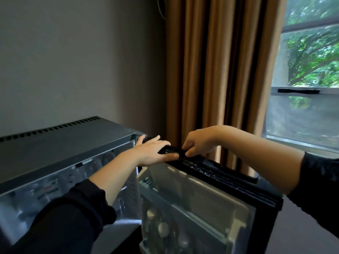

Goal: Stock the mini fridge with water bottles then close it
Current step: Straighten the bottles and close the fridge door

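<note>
A grey wall [82, 52], a brown curtain [220, 70] and a window [308, 61] onto green trees frame the corner where a person stands over a dark mini fridge [64, 142], its door [211, 198] swung wide and standing out from the cabinet's right front corner toward the camera. The door's black top edge [229, 173] runs from the hinge, up by the hands, down and to the right toward the viewer, so its free end lies nearest the right arm while both hands work at the hinge end. The left hand [152, 153] lies across that edge close to the hinge, fingers straight and flat, gripping nothing. Just beside it the right hand [198, 142] has its fingers curled down and pinches the black strip along the top edge. With the stocking apparently done, the step in hand looks to be the closing, though what exactly the fingers are adjusting on the strip is too blurred to tell. To shut, the door would have to swing left across the opening, and the left forearm now crosses that path, so it would need to come clear first. The door's inner shelf [192, 213] holds several water bottles [163, 230], upright, their pale caps showing through the clear rail. Inside the cabinet, behind the left forearm, hazy bottle-like shapes can be made out, too smeared to count.
</note>
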Action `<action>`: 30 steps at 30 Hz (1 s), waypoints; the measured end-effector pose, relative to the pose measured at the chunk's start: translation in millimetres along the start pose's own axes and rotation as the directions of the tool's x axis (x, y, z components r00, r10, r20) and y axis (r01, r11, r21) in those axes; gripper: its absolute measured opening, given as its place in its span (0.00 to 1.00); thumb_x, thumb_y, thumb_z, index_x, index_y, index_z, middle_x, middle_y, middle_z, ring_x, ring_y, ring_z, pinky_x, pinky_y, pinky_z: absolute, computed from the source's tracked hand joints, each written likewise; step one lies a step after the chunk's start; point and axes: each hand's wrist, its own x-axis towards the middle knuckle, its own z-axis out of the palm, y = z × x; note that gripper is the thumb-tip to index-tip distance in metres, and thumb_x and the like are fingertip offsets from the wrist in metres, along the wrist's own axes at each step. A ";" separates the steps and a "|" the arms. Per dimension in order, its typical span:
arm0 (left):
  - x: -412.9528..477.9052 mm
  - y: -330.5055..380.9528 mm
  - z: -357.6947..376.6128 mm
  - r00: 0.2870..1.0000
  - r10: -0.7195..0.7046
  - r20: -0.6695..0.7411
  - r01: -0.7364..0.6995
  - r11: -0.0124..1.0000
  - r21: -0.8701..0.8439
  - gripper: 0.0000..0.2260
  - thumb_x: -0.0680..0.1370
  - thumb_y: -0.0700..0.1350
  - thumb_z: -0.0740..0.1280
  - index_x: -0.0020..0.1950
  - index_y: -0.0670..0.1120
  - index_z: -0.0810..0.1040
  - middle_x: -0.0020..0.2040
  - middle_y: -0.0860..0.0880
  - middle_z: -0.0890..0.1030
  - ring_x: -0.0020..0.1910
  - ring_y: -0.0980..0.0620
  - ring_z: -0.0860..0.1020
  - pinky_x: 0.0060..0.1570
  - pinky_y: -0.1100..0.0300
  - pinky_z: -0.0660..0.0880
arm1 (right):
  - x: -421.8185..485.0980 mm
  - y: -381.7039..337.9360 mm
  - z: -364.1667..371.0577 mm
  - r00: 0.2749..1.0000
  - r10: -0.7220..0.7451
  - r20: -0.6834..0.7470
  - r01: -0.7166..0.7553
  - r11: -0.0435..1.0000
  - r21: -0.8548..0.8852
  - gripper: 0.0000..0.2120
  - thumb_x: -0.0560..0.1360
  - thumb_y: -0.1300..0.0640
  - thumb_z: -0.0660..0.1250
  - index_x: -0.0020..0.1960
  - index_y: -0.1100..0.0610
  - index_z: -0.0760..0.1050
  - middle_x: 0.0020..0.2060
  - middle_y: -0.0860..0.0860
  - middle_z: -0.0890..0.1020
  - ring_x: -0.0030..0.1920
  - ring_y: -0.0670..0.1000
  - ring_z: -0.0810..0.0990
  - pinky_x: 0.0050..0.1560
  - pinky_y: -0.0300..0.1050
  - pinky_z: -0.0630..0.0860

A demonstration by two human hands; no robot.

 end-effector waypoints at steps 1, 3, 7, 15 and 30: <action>-4.9 -1.4 0.9 1.000 -0.015 -0.010 0.015 1.000 0.016 0.33 0.73 0.70 0.47 0.74 0.55 0.59 0.77 0.54 0.57 0.77 0.55 0.45 0.73 0.42 0.36 | -0.4 -4.2 2.1 1.000 -0.020 -0.016 0.020 0.999 -0.029 0.15 0.79 0.50 0.59 0.60 0.56 0.76 0.53 0.51 0.81 0.55 0.54 0.78 0.58 0.49 0.74; -15.8 -5.2 4.0 0.998 -0.048 -0.045 0.050 0.997 0.051 0.32 0.75 0.68 0.44 0.76 0.55 0.56 0.78 0.55 0.53 0.77 0.55 0.43 0.73 0.43 0.37 | -1.9 -13.3 6.8 0.997 -0.060 -0.052 0.057 0.997 -0.049 0.19 0.80 0.51 0.58 0.68 0.55 0.72 0.63 0.52 0.77 0.63 0.53 0.75 0.66 0.50 0.69; -45.5 -22.0 6.9 0.987 -0.121 -0.105 0.124 0.992 0.020 0.30 0.77 0.65 0.43 0.77 0.54 0.53 0.78 0.54 0.51 0.77 0.55 0.44 0.74 0.45 0.39 | -5.2 -28.5 20.3 0.984 -0.108 -0.141 0.111 0.994 0.017 0.21 0.80 0.52 0.58 0.72 0.54 0.67 0.69 0.49 0.73 0.69 0.51 0.70 0.71 0.46 0.64; -125.7 -65.2 -8.1 0.954 -0.298 -0.023 0.298 0.954 -0.028 0.26 0.80 0.61 0.44 0.75 0.53 0.58 0.77 0.55 0.56 0.77 0.54 0.49 0.75 0.47 0.46 | 1.1 -67.4 57.7 0.874 -0.158 -0.460 0.263 0.949 0.175 0.21 0.79 0.49 0.60 0.70 0.54 0.69 0.70 0.48 0.72 0.74 0.49 0.64 0.73 0.45 0.60; -228.5 -85.2 -39.8 0.877 -0.480 0.032 0.481 0.875 -0.063 0.29 0.79 0.62 0.49 0.77 0.52 0.50 0.78 0.53 0.51 0.77 0.54 0.49 0.75 0.55 0.45 | 48.7 -143.4 71.6 0.674 -0.299 -0.676 0.397 0.918 -0.010 0.22 0.80 0.47 0.58 0.70 0.55 0.69 0.69 0.51 0.73 0.71 0.49 0.68 0.71 0.44 0.62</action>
